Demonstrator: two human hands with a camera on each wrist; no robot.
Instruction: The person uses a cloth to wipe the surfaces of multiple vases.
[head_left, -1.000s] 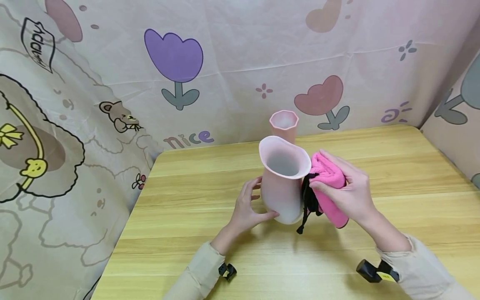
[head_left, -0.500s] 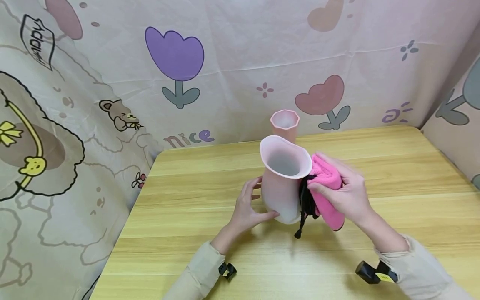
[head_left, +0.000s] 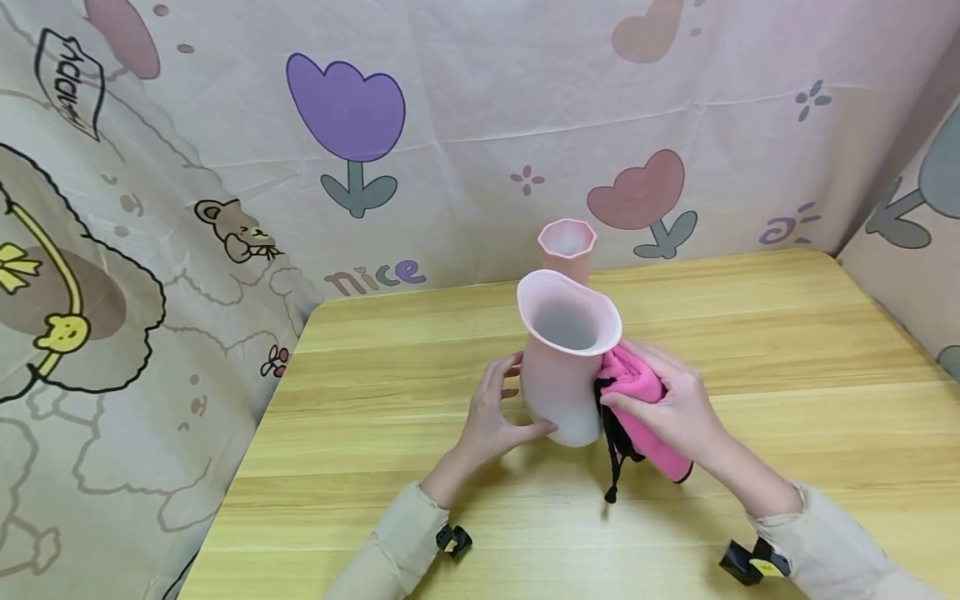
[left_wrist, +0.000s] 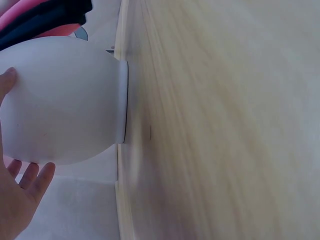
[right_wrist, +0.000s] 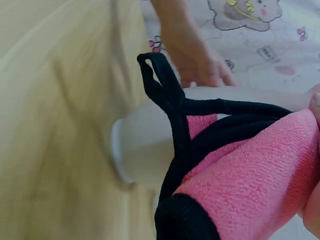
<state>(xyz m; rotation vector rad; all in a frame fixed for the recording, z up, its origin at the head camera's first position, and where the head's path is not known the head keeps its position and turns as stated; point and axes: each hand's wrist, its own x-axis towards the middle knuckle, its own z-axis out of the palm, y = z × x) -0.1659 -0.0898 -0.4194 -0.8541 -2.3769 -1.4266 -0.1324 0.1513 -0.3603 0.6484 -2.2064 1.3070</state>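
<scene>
A vase (head_left: 561,396) with a wavy flared mouth, pale pink shading to white, stands upright on the table. My left hand (head_left: 487,421) holds it low on its left side, thumb at the front and fingers curling behind. From the right, my right hand (head_left: 678,408) grips a folded pink towel (head_left: 636,382) and brings it against the vase's side below the rim. The towel has black edging, and a black hanging loop (right_wrist: 160,75) dangles from it. In the left wrist view the vase's white lower body (left_wrist: 65,100) rests on its foot.
Behind the first vase is a smaller pink vase (head_left: 567,262) with an angular rim, its lower part hidden. The wooden table (head_left: 375,375) meets a printed cloth backdrop (head_left: 480,100) at the back and left.
My right hand has moved the towel down and slightly left along the vase's right side. My left hand and the vase have stayed in place.
</scene>
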